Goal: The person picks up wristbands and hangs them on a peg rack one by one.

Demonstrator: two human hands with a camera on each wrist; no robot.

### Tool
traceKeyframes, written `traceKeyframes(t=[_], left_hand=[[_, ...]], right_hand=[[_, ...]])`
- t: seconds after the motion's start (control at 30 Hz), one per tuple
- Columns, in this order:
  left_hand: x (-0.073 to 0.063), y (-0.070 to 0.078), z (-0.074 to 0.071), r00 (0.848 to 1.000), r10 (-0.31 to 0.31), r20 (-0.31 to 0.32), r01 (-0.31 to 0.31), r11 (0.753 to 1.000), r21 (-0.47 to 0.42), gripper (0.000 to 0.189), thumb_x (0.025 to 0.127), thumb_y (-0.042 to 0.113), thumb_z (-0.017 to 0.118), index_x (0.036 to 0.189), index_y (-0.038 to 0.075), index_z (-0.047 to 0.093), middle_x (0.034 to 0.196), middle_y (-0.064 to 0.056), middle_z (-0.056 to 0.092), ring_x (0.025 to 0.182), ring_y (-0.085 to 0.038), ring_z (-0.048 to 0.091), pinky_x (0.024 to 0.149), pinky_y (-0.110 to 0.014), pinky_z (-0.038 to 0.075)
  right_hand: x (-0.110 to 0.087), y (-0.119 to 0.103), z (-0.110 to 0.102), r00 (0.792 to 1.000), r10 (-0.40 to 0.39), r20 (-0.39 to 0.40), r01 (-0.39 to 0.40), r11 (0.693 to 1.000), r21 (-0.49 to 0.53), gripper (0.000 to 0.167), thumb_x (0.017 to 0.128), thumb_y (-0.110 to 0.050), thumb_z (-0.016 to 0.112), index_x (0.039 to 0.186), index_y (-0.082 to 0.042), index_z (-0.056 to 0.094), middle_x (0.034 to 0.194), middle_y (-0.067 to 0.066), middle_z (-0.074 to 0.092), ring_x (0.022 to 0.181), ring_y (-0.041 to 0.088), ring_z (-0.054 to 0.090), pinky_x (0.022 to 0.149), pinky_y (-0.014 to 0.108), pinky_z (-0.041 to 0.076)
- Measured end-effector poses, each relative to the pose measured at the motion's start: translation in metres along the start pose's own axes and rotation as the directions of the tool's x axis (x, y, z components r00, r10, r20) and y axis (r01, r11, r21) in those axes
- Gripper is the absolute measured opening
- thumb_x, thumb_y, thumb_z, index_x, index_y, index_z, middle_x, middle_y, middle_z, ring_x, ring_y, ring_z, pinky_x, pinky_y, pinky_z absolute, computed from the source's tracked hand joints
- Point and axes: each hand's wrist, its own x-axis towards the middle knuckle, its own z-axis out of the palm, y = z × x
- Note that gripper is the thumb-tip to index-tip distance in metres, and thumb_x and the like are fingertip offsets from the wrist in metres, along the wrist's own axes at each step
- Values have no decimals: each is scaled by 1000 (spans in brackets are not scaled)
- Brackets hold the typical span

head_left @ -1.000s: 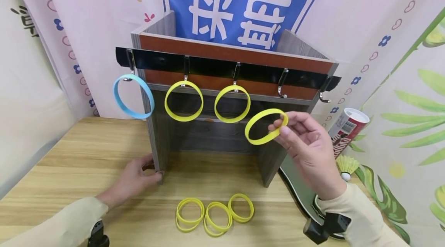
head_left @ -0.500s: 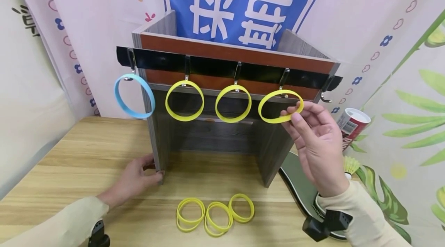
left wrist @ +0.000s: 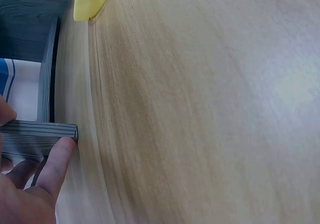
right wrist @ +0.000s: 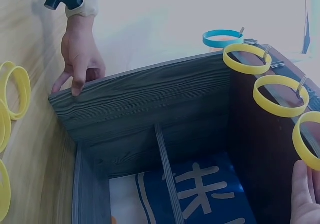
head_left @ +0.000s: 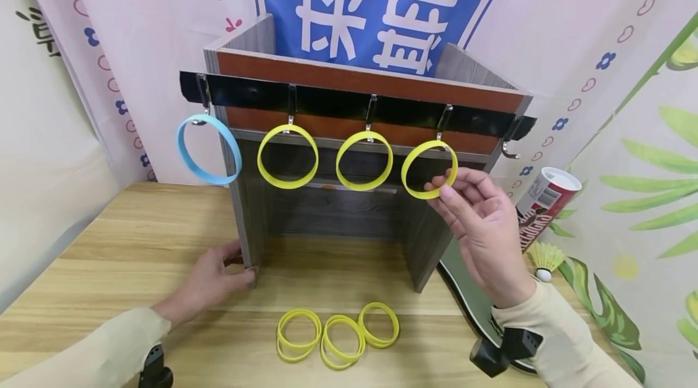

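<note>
My right hand (head_left: 485, 230) pinches a yellow wristband (head_left: 405, 176) by its right side, and the band's top edge overlaps the fourth hook in the head view. A blue wristband (head_left: 212, 180) hangs on the leftmost hook. On the second and third hooks hang a yellow wristband (head_left: 288, 185) and another yellow band (head_left: 362, 187). These hooks sit on a black rail (head_left: 332, 96) across the front of a grey wooden shelf unit. Low down, my left hand (head_left: 207, 284) grips the unit's left side panel (left wrist: 40, 129) between thumb and fingers, near the tabletop.
Several more yellow wristbands (head_left: 318, 327) lie on the wooden table (head_left: 163, 236) before the unit. A bare fifth hook (head_left: 509, 153) is at the rail's right end. Beyond my right hand are a red can (head_left: 549, 197), a shuttlecock (head_left: 545, 259) and a dark green flat case (head_left: 463, 279).
My right hand has raised the yellow wristband to the fourth hook, first up and right, then slightly back left, leaving the band more upright. The left hand stays on the panel.
</note>
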Motion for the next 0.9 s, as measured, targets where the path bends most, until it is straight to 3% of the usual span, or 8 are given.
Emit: traceKeyframes(t=[0.33, 0.57, 0.73, 0.9], left_hand=[[-1, 0, 0, 1000, -4, -1, 4, 1000, 3, 60, 91, 13, 75, 143, -9, 55, 128, -26, 72, 116, -35, 70, 88, -28, 56], [-1, 2, 0, 1000, -6, -3, 6, 1000, -5, 61, 91, 13, 75, 144, -9, 54, 130, -26, 71, 116, -35, 69, 87, -28, 56], [-1, 2, 0, 1000, -1, -8, 1, 1000, -5, 60, 91, 12, 74, 144, -10, 54, 129, -27, 71, 116, -36, 69, 87, -26, 56], [-1, 2, 0, 1000, 17, -21, -16, 1000, 6, 58, 91, 11, 72, 143, -10, 55, 127, -26, 72, 116, -37, 70, 88, -29, 57]], right_hand=[[-2, 3, -3, 999, 26, 43, -24, 998, -54, 21, 104, 0, 58, 125, -3, 60, 118, 4, 71, 114, 14, 72, 101, 30, 57], [-8, 23, -7, 986, 86, 141, -73, 992, -99, 22, 103, 3, 57, 123, -7, 61, 115, 2, 73, 110, 12, 74, 100, 31, 59], [-11, 45, -10, 956, 184, 227, -157, 979, -128, 21, 102, 3, 59, 119, -9, 63, 113, -1, 73, 108, 12, 74, 98, 31, 59], [-15, 71, -8, 900, 307, 308, -240, 941, -237, 24, 100, -1, 63, 124, 5, 60, 112, 3, 75, 104, 12, 75, 96, 32, 61]])
